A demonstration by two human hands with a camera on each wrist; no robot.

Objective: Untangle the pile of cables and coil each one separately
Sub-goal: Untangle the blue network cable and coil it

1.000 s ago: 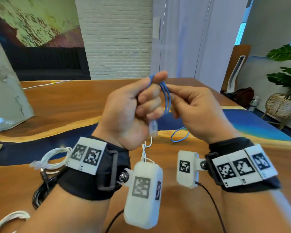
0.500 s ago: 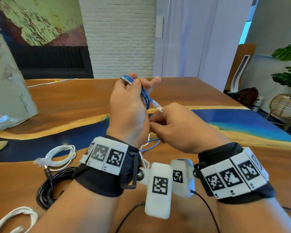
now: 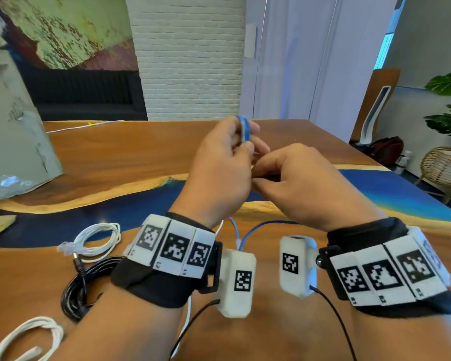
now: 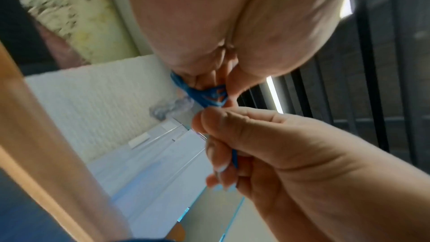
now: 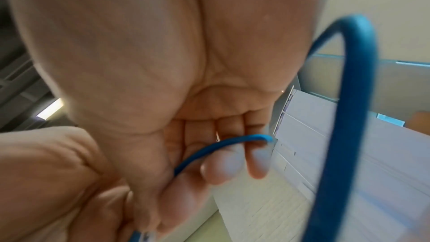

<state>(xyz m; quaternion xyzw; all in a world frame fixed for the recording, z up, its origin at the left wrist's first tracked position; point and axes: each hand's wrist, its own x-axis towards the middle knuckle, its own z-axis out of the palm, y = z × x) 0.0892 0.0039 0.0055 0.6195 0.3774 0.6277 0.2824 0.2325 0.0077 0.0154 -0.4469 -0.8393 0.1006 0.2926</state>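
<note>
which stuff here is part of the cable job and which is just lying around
Part of the job:
blue cable, held by left hand and right hand
white cable coil
black cable coil
white cord

Just lying about:
grey bag
wicker planter

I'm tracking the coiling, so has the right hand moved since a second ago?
Yes. The right hand has dropped from level with the left hand's fingertips to lower, beside its palm, holding the blue cable.
</note>
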